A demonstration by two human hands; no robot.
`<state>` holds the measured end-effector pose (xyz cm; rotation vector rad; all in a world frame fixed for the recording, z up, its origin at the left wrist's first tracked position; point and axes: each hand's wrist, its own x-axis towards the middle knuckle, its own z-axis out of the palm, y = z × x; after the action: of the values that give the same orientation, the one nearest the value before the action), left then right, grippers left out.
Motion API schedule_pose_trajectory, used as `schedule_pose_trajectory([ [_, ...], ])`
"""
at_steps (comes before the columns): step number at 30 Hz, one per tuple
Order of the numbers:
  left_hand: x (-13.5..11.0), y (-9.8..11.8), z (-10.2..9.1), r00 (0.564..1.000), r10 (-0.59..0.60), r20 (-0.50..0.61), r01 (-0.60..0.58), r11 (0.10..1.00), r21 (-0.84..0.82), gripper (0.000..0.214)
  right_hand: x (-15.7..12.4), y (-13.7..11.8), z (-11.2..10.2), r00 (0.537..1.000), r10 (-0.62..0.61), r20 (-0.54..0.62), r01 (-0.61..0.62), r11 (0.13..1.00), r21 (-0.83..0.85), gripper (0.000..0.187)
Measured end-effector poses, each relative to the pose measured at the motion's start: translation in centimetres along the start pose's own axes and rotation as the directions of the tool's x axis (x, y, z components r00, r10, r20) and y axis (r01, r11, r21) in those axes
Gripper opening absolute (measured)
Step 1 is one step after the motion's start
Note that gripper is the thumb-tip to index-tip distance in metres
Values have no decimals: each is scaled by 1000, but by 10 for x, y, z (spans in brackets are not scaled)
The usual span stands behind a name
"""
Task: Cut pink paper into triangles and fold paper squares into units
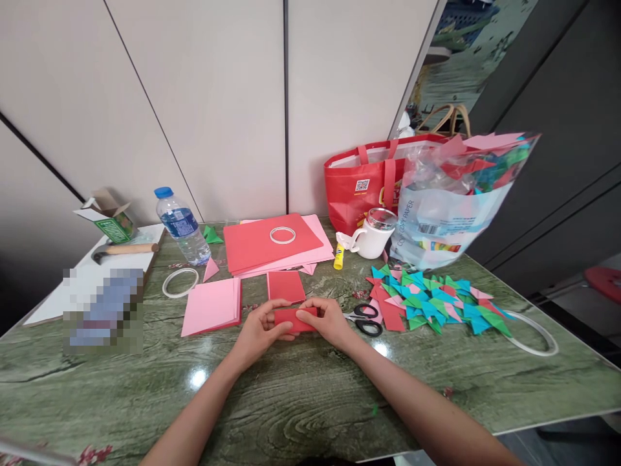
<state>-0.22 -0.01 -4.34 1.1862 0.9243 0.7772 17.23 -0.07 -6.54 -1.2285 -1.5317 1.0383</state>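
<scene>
A small red sheet of paper (297,321), which looks folded into a rectangle, is held between both hands just above the table. My left hand (264,327) grips its left end, thumb in front and fingers behind. On the right end, my right hand (327,320) pinches it the same way. Right behind the hands lies a stack of red paper squares (286,285). To the left is a pile of pink paper squares (211,305) with red ones beneath. Black-handled scissors (367,318) rest beside my right hand.
Folded paper triangles (431,298) form a heap at right, near a white ring (536,336). Behind stand a white mug (374,236), glue stick (338,257), red bag (344,194) and clear bag (436,223). A water bottle (184,230) and hammer (129,249) are at left.
</scene>
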Motion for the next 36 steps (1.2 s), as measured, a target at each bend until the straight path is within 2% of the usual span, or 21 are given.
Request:
schedule_pose_trajectory([
  [3, -1, 1, -1, 994, -49, 96, 52, 998, -24, 54, 1, 2, -1, 1000, -4, 12, 4, 1000, -10, 18],
  [6, -2, 1, -1, 989, -45, 140, 51, 998, -37, 56, 1, 3, -2, 1000, -20, 16, 21, 1000, -15, 17],
  [13, -4, 3, -1, 988, 99, 115, -103, 994, 27, 45, 2, 3, -4, 999, -14, 41, 14, 1000, -4, 19],
  [18, -1, 0, -2, 988, 68, 139, -77, 995, 61, 39, 3, 4, -3, 999, 9, 41, -9, 1000, -6, 20],
  [22, 0, -1, -1, 995, 76, 69, -85, 988, 126, 36, 3, 7, 1, 1000, 9, -6, -8, 998, 60, 18],
  [25, -1, 0, 1, 996, 92, -5, -91, 988, 124, 37, 2, 6, 2, 998, 53, -27, -48, 986, 159, 23],
  [28, -2, 2, 1, 994, 94, -57, -86, 989, 124, 40, 1, 4, 1, 989, 121, 90, -144, 929, 341, 41],
  [30, -2, 3, 2, 993, 92, -69, -82, 987, 140, 42, 1, 3, 0, 977, 135, 163, -192, 889, 416, 48],
  [36, -3, 0, 1, 993, 101, -65, -96, 993, 70, 42, 2, 3, 2, 976, 157, 148, -209, 864, 459, 43],
])
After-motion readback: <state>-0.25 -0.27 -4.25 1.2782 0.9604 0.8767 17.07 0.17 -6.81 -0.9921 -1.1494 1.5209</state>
